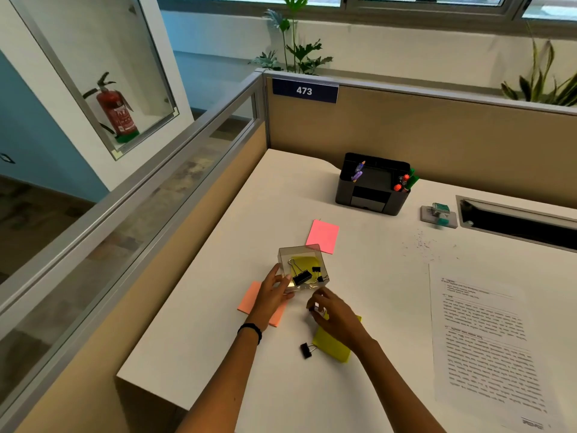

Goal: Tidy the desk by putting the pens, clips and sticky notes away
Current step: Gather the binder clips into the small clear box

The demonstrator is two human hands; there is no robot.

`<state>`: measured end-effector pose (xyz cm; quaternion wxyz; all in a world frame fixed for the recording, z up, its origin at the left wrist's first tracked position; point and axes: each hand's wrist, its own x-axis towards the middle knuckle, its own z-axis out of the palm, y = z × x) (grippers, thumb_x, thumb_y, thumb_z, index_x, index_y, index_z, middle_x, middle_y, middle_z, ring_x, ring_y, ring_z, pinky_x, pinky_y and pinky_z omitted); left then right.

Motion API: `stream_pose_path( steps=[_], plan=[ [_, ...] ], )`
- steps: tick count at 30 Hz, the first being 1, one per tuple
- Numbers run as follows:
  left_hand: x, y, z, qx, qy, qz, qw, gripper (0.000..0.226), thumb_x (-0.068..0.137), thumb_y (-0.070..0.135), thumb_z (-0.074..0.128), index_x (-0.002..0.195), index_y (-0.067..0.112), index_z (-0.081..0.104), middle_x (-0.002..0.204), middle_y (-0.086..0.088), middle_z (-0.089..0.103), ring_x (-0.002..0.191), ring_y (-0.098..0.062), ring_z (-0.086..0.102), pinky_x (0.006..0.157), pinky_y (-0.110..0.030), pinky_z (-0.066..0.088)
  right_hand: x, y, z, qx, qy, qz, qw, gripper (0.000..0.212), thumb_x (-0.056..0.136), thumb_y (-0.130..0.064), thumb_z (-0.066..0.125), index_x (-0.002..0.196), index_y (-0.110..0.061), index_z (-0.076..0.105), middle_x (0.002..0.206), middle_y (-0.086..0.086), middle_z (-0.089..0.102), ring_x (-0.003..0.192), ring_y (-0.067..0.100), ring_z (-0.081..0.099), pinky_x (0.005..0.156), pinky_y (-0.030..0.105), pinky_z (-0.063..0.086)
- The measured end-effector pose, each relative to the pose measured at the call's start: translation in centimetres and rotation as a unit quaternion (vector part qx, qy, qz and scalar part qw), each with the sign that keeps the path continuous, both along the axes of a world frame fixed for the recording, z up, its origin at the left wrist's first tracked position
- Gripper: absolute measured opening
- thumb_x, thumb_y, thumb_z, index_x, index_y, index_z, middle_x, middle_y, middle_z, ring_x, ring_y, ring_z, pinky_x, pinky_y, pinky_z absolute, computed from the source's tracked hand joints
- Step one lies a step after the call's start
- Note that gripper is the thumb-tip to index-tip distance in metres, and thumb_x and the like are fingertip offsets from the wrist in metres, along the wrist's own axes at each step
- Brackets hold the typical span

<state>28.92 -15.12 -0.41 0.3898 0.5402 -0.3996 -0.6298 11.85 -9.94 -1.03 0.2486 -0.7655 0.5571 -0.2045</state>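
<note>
At the lower centre of the frame, a black binder clip (306, 350) lies loose on the white desk (218, 323). Its wire handles point to the upper right, touching a yellow sticky pad (334, 348). Above that pad, the right hand (335, 315) pinches a small dark-and-white object (317, 307), probably another clip, between curled fingertips.

Just left of it, the left hand (274, 292) grips the near left corner of a clear plastic box (299, 252), over an orange sticky pad (249, 300). Inside the box are a large black clip (300, 275), lying diagonally with its handles to the upper left, two small clips (318, 274) and a yellow note (307, 261).

A pink note (323, 235) lies flat behind the box. At right lies a printed sheet (487, 339). Farther back, a dark desk organiser (373, 195) holds purple pens (358, 174) in its left slot and red and green markers (405, 182) in its right.
</note>
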Motion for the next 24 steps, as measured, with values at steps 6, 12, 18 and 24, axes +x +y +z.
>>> stream_pose_path(
  steps=[6,12,18,24],
  plan=[
    [0.0,-0.2,0.4,0.016,0.009,0.000,1.000,0.051,0.095,0.013,0.050,0.143,0.014,0.030,0.120,-0.014,0.049,0.103,-0.025,0.055,0.068,-0.017,0.056,0.2,-1.1,3.2,-0.129,-0.104,-0.103,0.981,0.010,0.086,-0.010,0.061,0.095,-0.016,0.061,0.101,-0.002,0.056,0.071,0.004,0.050,0.059,0.022,0.044],
    [0.0,0.1,0.5,0.012,0.010,-0.016,1.000,0.045,0.099,0.012,0.041,0.142,0.011,0.032,0.118,-0.014,0.053,0.100,-0.026,0.053,0.066,-0.016,0.055,0.3,-2.6,3.9,-0.100,-0.080,-0.097,0.987,0.016,0.086,-0.006,0.059,0.100,-0.010,0.061,0.103,0.006,0.060,0.086,0.020,0.056,0.067,0.025,0.043],
    [0.2,0.3,0.6,0.011,0.002,-0.024,1.000,0.044,0.099,0.013,0.038,0.142,0.010,0.031,0.127,-0.016,0.054,0.090,-0.024,0.058,0.064,-0.015,0.056,0.4,-2.8,3.6,-0.076,-0.060,-0.088,0.991,0.027,0.086,-0.005,0.059,0.112,-0.010,0.060,0.108,0.008,0.064,0.097,0.024,0.057,0.079,0.029,0.045],
    [0.4,0.1,0.4,0.024,0.003,-0.015,1.000,0.043,0.100,0.016,0.038,0.142,0.011,0.032,0.133,-0.019,0.052,0.097,-0.027,0.059,0.061,-0.018,0.057,0.6,-1.3,2.9,-0.087,-0.061,-0.063,0.992,0.023,0.087,-0.007,0.058,0.109,-0.013,0.061,0.111,0.005,0.060,0.091,0.019,0.056,0.075,0.029,0.048]
  ],
)
